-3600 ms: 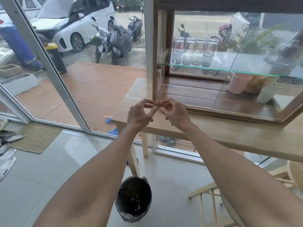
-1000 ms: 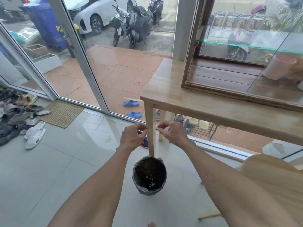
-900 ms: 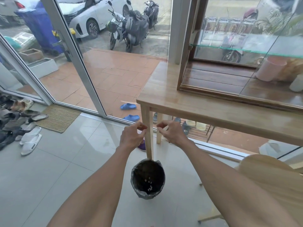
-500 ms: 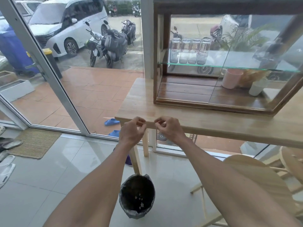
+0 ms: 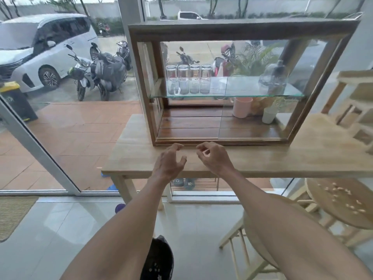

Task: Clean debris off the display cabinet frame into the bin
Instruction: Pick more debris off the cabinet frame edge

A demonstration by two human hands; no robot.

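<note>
A dark wooden display cabinet with glass sides stands on a light wooden table. Its bottom front frame rail runs just beyond my fingertips. My left hand hovers over the table with fingers spread and nothing in it. My right hand is beside it, thumb and forefinger curled into a loose ring; nothing visible is held. The black-lined bin sits on the floor below, partly hidden by my left forearm, with pale crumbs inside.
Inside the cabinet, several glass jars stand on a glass shelf, with a pink cup and a white cup below. A round wooden stool with crumbs on it is at the right. A glass door is at the left.
Both hands rose from over the bin to the table in front of the cabinet's bottom rail. The left hand's fingers spread apart. The view tilted up.
</note>
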